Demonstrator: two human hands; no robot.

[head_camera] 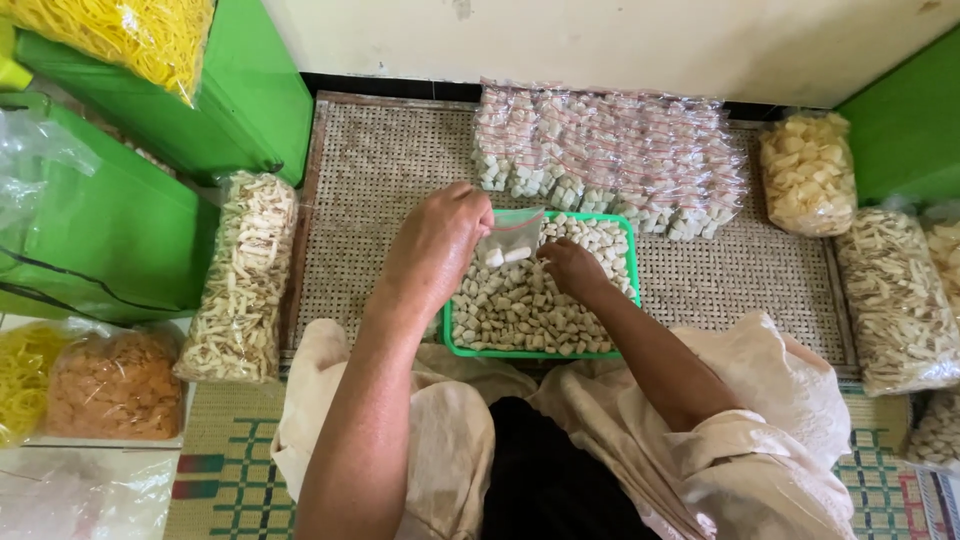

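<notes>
free: mat left of tray | blocked: packet rows (behind); side bags

A small clear plastic zip bag, glossy and crinkled, is pinched above a green plastic tray of matt, chalky white cracker pieces. A coarse woven cane mat is seen beneath, and shiny clear film covers the rows of packed sachets.

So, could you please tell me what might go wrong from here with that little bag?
The left hand holds the small bag open above the green tray while the right hand feeds pieces in. A tilt could spill pieces onto the woven mat. Reaching forward might also nudge the filled bags stacked behind.
</notes>
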